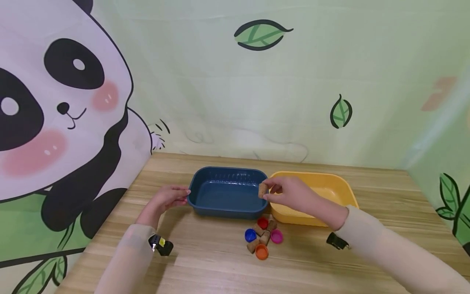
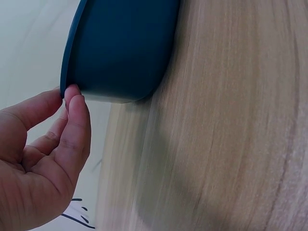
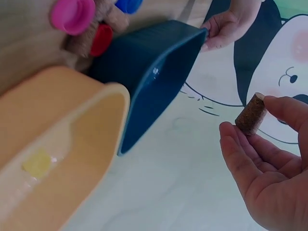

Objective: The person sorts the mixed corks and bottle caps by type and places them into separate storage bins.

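My left hand [image 1: 167, 200] pinches the left end of the dark blue basin's rim [image 2: 72, 53] between thumb and fingertips. My right hand [image 1: 290, 192] holds a brown cork [image 3: 251, 114] by its two ends, thumb against fingertips. In the head view this cork [image 1: 262, 190] overlaps the right end of the blue basin [image 1: 227, 213], beside the yellow basin [image 1: 299, 219]. On the table in front of the basins lie several more corks [image 1: 265, 237], mixed with a red cap [image 1: 262, 223], a blue cap [image 1: 250, 235], a pink cap [image 1: 276, 236] and an orange cap [image 1: 262, 252].
Both basins stand side by side on a wood-grain table [image 1: 205, 261], close to its back edge. Behind and beside it hangs a pale green cloth [image 1: 205, 81] printed with leaves and a large panda. Inside the yellow basin shows a small yellow patch [image 3: 37, 163].
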A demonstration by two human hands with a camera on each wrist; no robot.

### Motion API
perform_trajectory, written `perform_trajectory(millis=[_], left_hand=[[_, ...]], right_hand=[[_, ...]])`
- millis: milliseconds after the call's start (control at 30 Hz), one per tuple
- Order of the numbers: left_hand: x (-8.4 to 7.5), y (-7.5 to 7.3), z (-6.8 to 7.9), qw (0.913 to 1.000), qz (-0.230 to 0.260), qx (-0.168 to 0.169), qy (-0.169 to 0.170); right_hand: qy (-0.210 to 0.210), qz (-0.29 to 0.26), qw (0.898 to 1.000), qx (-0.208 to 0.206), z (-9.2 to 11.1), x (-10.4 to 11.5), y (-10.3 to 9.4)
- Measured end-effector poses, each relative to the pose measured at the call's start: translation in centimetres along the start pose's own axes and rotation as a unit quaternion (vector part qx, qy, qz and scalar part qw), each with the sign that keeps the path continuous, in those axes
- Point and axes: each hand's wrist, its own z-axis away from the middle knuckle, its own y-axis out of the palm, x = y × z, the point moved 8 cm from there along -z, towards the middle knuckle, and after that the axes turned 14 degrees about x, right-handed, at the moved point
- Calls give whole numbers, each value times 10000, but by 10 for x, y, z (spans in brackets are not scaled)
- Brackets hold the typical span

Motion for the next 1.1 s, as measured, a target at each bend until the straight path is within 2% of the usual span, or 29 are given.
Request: perform_trajectory(millis=[333, 533, 700, 900, 1100], left_hand=[[-3, 1, 1, 10000, 62, -4, 48], [-3, 1, 1, 10000, 30, -29, -1], [-3, 0, 1, 9999, 10, -86, -50], [-1, 0, 0, 9999, -46, -103, -96], [-1, -1, 0, 9999, -85, -83, -73]], right_hand=[[-111, -204, 9997, -13, -12, 11, -27], [-274, -133, 9995, -49, -21, 19, -45], [-237, -74, 9996, -116, -28, 23, -59], [-134, -179, 9997, -61, -36, 24, -68], [-257, -214, 9994, -60, -49, 25, -74]])
